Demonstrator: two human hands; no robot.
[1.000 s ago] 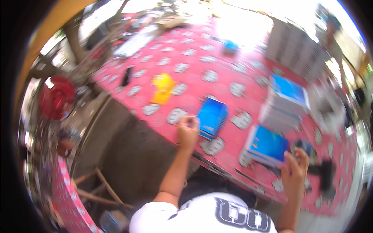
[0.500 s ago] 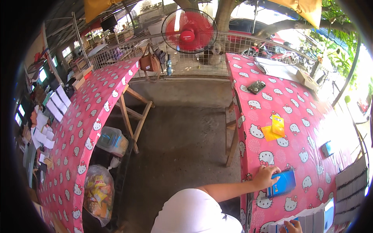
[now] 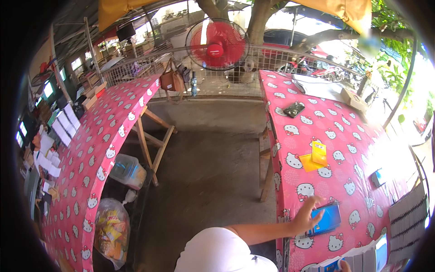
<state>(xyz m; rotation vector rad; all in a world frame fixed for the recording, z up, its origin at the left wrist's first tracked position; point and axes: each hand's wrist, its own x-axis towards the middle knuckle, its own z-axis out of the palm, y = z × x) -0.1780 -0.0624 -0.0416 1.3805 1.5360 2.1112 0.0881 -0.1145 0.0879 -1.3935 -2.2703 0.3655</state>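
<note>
A blue spiral notebook (image 3: 328,218) lies flat on the pink table cover at the right. My left hand (image 3: 305,220) is at its left edge, fingers apart and raised, slightly blurred; the thumb reaches over the cover. Low at the picture's edge, my right hand (image 3: 344,266) shows only partly, its fingers against another blue notebook (image 3: 330,265). That one sits at a row of upright notebooks (image 3: 362,257), which show pale page edges. Much of the right hand is cut off.
Two yellow booklets (image 3: 319,155) and a dark phone (image 3: 294,109) lie farther up the right table (image 3: 312,181). Stacked notebooks (image 3: 408,222) stand at its right edge. A left table (image 3: 102,122) runs opposite, with a plastic bag of snacks (image 3: 112,231) beside it. A red fan (image 3: 216,45) stands ahead.
My left hand has lifted its fingers off the blue notebook and opened. A blue notebook cover now shows beside my right hand at the row. The whole view has shifted slightly.
</note>
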